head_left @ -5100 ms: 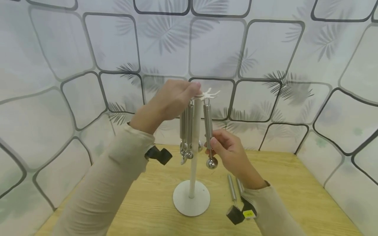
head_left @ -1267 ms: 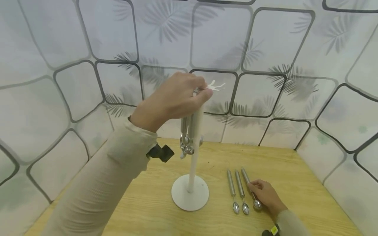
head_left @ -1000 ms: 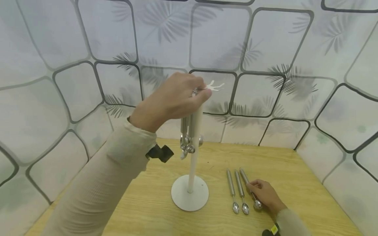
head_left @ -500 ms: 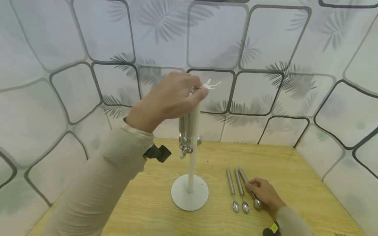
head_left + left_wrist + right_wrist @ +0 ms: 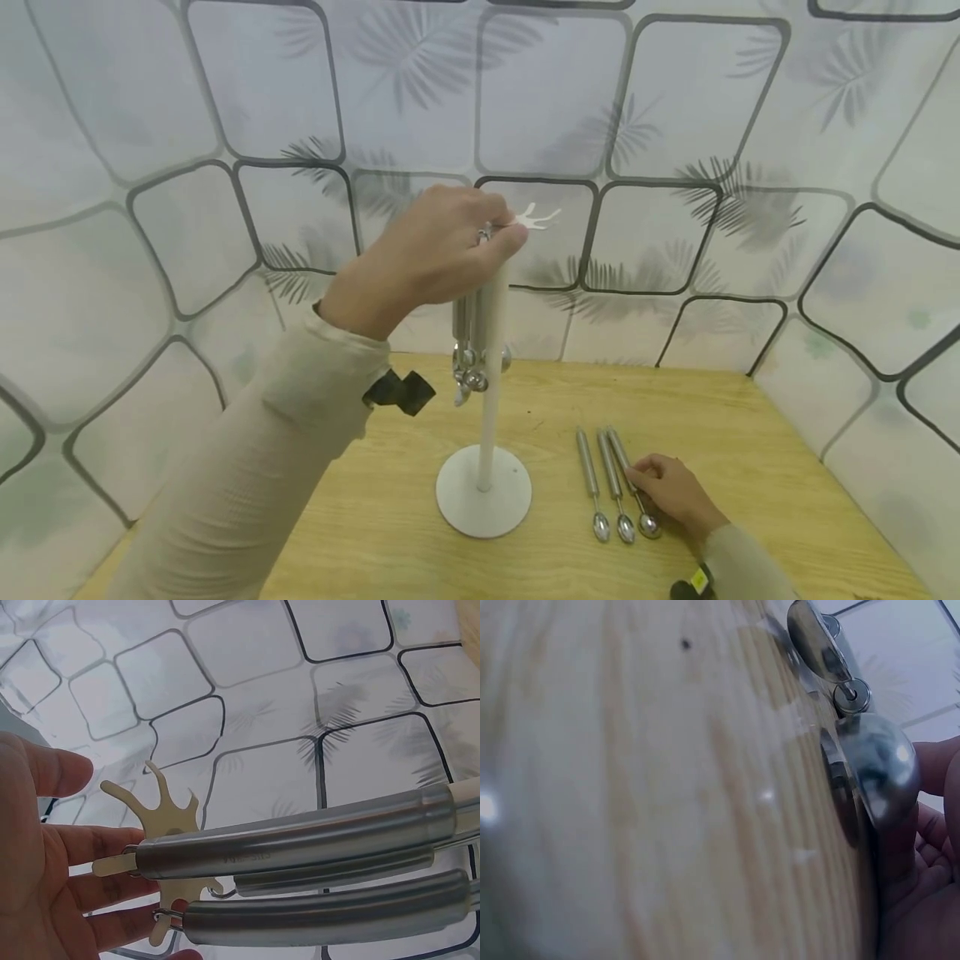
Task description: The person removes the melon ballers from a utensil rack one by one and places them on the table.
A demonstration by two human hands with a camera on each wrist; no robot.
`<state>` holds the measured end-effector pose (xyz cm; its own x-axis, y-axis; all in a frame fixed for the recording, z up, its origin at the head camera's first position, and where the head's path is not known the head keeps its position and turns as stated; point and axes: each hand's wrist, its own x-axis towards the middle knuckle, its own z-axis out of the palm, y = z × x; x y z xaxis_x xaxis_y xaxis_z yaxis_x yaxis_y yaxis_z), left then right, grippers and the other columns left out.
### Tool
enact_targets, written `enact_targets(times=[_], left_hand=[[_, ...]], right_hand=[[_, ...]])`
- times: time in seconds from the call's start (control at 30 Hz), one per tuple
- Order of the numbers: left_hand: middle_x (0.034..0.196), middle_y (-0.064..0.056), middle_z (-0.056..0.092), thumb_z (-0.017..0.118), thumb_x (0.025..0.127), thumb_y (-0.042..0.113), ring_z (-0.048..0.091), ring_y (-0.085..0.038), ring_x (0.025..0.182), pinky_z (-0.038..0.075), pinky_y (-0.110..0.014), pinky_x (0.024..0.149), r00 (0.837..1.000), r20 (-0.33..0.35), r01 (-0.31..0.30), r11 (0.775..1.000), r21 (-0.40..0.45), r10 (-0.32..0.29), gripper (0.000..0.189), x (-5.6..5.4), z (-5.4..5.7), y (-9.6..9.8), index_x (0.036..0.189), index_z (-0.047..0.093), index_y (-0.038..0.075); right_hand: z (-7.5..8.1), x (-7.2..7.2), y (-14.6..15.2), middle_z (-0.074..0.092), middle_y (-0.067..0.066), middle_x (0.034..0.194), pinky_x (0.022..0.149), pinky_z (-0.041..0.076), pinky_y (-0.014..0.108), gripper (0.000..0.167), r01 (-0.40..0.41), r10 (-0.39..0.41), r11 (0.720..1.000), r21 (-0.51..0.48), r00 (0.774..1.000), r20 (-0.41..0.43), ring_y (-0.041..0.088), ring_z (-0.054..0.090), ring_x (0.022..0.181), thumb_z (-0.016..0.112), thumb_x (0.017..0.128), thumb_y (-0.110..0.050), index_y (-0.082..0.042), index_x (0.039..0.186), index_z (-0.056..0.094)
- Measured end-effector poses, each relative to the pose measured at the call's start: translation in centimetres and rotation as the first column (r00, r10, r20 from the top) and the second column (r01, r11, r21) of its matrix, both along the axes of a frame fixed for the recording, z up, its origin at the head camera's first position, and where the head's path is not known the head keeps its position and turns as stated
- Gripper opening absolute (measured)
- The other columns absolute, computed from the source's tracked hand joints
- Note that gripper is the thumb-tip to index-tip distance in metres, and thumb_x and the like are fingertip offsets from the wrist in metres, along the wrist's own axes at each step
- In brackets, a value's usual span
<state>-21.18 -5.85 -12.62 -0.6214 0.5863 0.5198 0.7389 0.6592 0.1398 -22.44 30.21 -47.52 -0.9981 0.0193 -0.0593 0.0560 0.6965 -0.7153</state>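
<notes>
My left hand [image 5: 427,246] grips the hooked top of a white utensil stand [image 5: 483,512]. In the left wrist view its fingers lie behind the cream hook plate [image 5: 176,821], beside several hanging steel handles [image 5: 300,832]. Low on the right, my right hand [image 5: 675,492] pinches a round-bowled steel spoon [image 5: 649,526] that lies on the table. Its domed bowl [image 5: 885,769] sits close beside the fingers in the right wrist view. Two oval-bowled steel spoons [image 5: 601,527] lie to its left, side by side, handles pointing away.
Several steel utensils [image 5: 472,367] hang from the stand, round and curved heads downward. The wooden table [image 5: 375,508] meets a patterned wall covering [image 5: 555,100] at the back and sides. A black strap-like piece [image 5: 401,392] is on my left sleeve.
Five seconds ago my right hand held the round-bowled spoon at the stand; now that spoon lies beside the other two. Lately its bowl has turned and shifted left. My left hand stays at the top.
</notes>
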Motion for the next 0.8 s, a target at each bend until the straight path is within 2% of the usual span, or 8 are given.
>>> enact_targets(times=[0.37, 0.6, 0.8], left_hand=[[0.116, -0.003, 0.066, 0.042, 0.098, 0.033, 0.057, -0.024, 0.110, 0.042, -0.037, 0.094, 1.000, 0.000, -0.009, 1.000, -0.011, 0.009, 0.037, 0.16, 0.02, -0.27, 0.111, 0.067, 0.009], [0.114, -0.002, 0.067, 0.042, 0.097, 0.033, 0.059, -0.023, 0.107, 0.043, -0.037, 0.091, 1.000, 0.000, -0.006, 1.000, 0.006, 0.006, 0.037, 0.14, -0.01, -0.40, 0.107, 0.068, 0.009], [0.115, -0.002, 0.067, 0.042, 0.097, 0.033, 0.058, -0.022, 0.106, 0.043, -0.036, 0.089, 1.000, 0.004, 0.000, 1.000, 0.002, 0.000, 0.036, 0.07, 0.07, -0.17, 0.108, 0.068, 0.010]], right_hand=[[-0.47, 0.06, -0.49, 0.057, 0.002, 0.069, 0.062, 0.042, 0.029, 0.017, 0.002, -0.002, 0.999, -0.038, 1.000, 0.008, 0.018, 0.052, 0.067, 0.059, 0.095, -0.019, -0.006, 0.085, 0.065], [-0.36, 0.19, -0.44, 0.057, 0.002, 0.072, 0.062, 0.043, 0.028, 0.021, 0.000, 0.001, 0.997, -0.073, 1.000, 0.004, 0.018, 0.053, 0.069, 0.058, 0.096, -0.022, -0.004, 0.092, 0.067], [0.12, 0.27, 0.25, 0.061, 0.006, 0.084, 0.066, 0.049, 0.029, 0.029, 0.019, -0.014, 0.974, -0.224, 1.000, 0.024, 0.019, 0.057, 0.076, 0.057, 0.097, -0.020, 0.007, 0.106, 0.062]])
